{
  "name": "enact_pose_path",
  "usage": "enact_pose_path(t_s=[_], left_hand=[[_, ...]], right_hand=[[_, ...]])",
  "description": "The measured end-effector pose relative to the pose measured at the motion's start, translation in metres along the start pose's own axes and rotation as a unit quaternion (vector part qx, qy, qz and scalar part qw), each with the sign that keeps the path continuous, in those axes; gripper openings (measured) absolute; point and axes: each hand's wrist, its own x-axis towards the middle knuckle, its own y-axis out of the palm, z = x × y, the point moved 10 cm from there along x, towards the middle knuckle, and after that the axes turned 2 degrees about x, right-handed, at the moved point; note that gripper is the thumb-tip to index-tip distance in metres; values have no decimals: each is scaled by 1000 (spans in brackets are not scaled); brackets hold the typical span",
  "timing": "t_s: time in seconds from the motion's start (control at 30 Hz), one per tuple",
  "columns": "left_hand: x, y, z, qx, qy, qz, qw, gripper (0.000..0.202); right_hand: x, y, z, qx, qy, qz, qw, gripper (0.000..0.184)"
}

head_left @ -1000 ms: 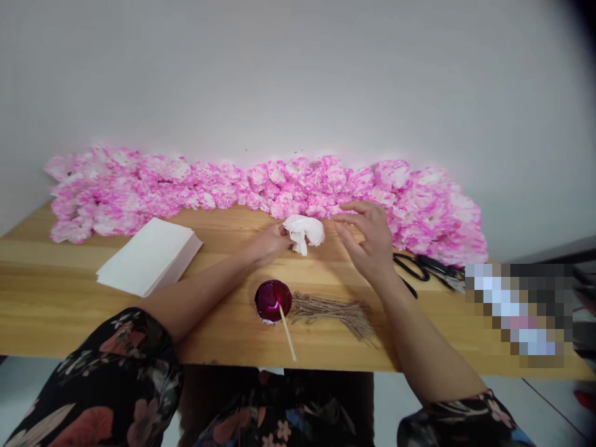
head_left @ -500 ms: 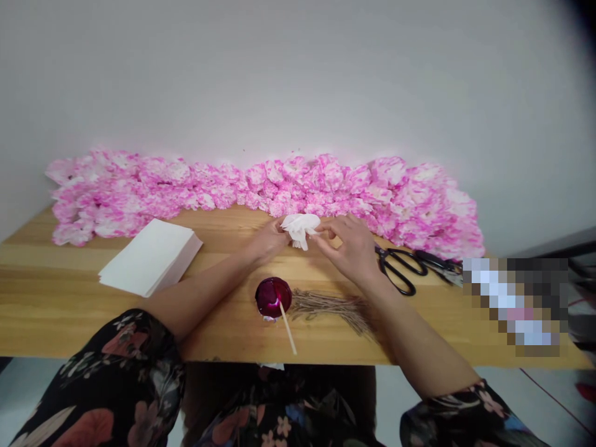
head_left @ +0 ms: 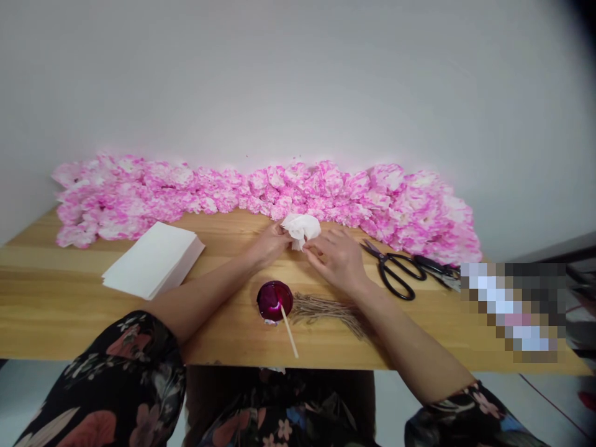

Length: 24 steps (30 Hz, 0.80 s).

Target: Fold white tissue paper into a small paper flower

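Observation:
My left hand [head_left: 270,243] and my right hand [head_left: 336,259] meet over the middle of the wooden table [head_left: 223,335], both pinched on a small crumpled white paper flower [head_left: 302,228]. The left hand grips its left side and the right hand's fingertips hold its lower right edge. Just in front of the hands stands a small cup of dark red dye [head_left: 274,300] with a wooden stick [head_left: 288,332] leaning out of it. A bundle of brown twine pieces [head_left: 331,308] lies beside the cup, under my right wrist.
A long row of pink-and-white paper flowers [head_left: 261,192] lies along the wall. A stack of white paper sheets [head_left: 153,259] sits at the left. Black scissors [head_left: 404,268] lie at the right, near a blurred-out patch.
My right hand was open and apart from the white flower; it has moved left and closed on it. The left hand has kept its hold, and the scissors are now uncovered.

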Motion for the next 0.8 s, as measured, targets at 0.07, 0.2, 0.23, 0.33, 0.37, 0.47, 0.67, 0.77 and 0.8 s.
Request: enact_pose_path(t_s=[0.07, 0.2, 0.23, 0.33, 0.37, 0.47, 0.67, 0.77, 0.8], left_hand=[[0, 1, 1, 9, -13, 4, 1000, 46], [1, 3, 5, 27, -23, 21, 999, 41], [2, 2, 7, 25, -26, 21, 999, 40], [3, -5, 16, 14, -42, 8, 999, 42], [4, -8, 19, 12, -45, 3, 999, 44], [5, -12, 24, 9, -49, 2, 999, 46], [5, -10, 25, 20, -54, 14, 998, 47], [5, -9, 24, 26, -55, 20, 998, 48], [5, -9, 25, 27, -56, 21, 998, 49]], right_hand=[[2, -13, -5, 43, 20, -33, 998, 15], [2, -36, -24, 68, 78, -95, 990, 16], [2, -37, -27, 63, 82, -96, 990, 16], [1, -35, -31, 44, 76, -87, 992, 14], [1, -33, -31, 36, 72, -86, 993, 14], [0, -31, -30, 21, 61, -85, 994, 12], [0, -32, -22, 13, 35, -94, 995, 8], [1, -30, -22, 8, 29, -91, 995, 7], [1, -28, -23, 8, 30, -87, 996, 7]])
